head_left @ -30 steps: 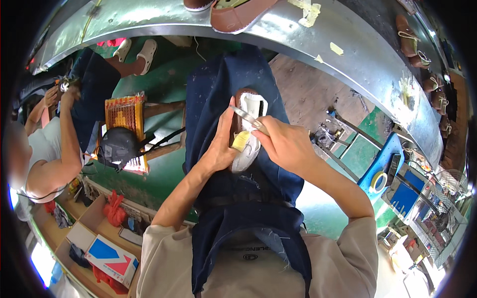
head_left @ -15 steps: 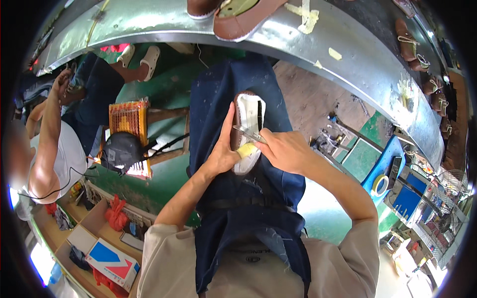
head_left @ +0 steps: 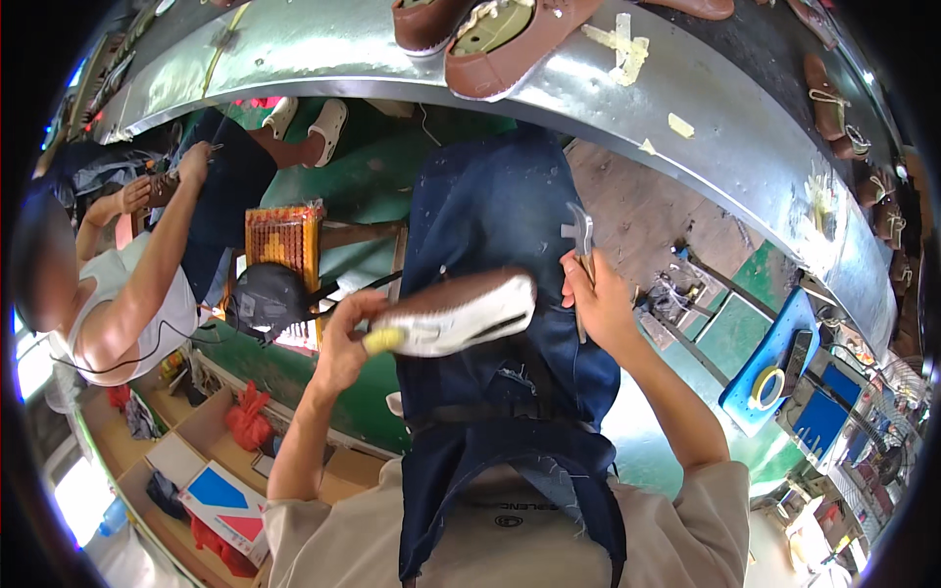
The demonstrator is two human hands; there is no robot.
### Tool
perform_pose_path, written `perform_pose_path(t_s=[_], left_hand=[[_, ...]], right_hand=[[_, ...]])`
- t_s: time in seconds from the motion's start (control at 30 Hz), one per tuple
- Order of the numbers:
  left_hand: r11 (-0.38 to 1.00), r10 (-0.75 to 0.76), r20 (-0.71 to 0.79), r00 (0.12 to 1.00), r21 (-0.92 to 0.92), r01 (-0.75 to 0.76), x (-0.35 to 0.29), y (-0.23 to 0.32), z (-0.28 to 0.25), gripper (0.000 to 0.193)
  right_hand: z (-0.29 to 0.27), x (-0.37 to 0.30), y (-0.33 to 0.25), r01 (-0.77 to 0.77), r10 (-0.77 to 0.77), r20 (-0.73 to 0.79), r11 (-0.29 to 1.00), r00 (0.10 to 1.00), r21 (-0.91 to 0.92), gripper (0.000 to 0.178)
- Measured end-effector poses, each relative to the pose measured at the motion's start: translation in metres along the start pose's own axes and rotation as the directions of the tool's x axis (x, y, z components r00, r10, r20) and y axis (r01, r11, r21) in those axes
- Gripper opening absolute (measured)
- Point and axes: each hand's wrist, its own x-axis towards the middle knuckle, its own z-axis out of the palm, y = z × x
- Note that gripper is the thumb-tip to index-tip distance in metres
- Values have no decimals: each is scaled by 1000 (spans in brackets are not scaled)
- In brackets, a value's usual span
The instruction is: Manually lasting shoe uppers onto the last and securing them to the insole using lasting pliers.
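My left hand (head_left: 343,341) grips one end of a shoe upper (head_left: 461,318), brown along its side, with its white underside turned toward me. Yellow wrapping (head_left: 384,340) shows at the left thumb, against the shoe's end. The shoe is tilted sideways over my lap, slightly blurred. To its right, clear of the shoe, my right hand (head_left: 600,294) is closed around metal lasting pincers (head_left: 583,235). Their head, with a square side lug, points away from me. A dark blue apron (head_left: 490,206) covers my lap.
Ahead runs a metal-edged bench (head_left: 372,69) with brown shoes (head_left: 510,44) on it. A person in white (head_left: 147,304) sits at left, handling a shoe. Nearby are a beaded seat (head_left: 284,235), a black bag (head_left: 267,299), compartment drawers (head_left: 181,431) and a blue stool (head_left: 760,377) at right.
The shoe has swung from upright to sideways and moved left with my left hand. My right hand has drawn the pincers away from the shoe to the right. The whole view has shifted slightly.
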Motion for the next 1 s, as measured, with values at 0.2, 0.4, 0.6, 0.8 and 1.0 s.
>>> perform_pose_path(t_s=[0.2,0.4,0.6,0.8,1.0], left_hand=[[667,-89,-383,919,-709,-231,109,0,91,35],[889,113,-8,994,-446,-104,130,59,101,36],[857,-42,46,998,-512,59,143,57,154,31],[717,-247,71,966,-657,232,127,84,160,46],[524,-171,161,972,-821,228,106,62,163,66]], right_hand=[[-12,7,3,-65,60,65,995,996,75,24],[-31,-31,-54,161,-157,67,985,985,-56,26],[17,-27,-5,257,-245,76,915,966,-311,17],[3,-33,-31,148,-136,68,968,988,-204,21],[-18,-15,-47,-1,108,381,962,918,-272,35]])
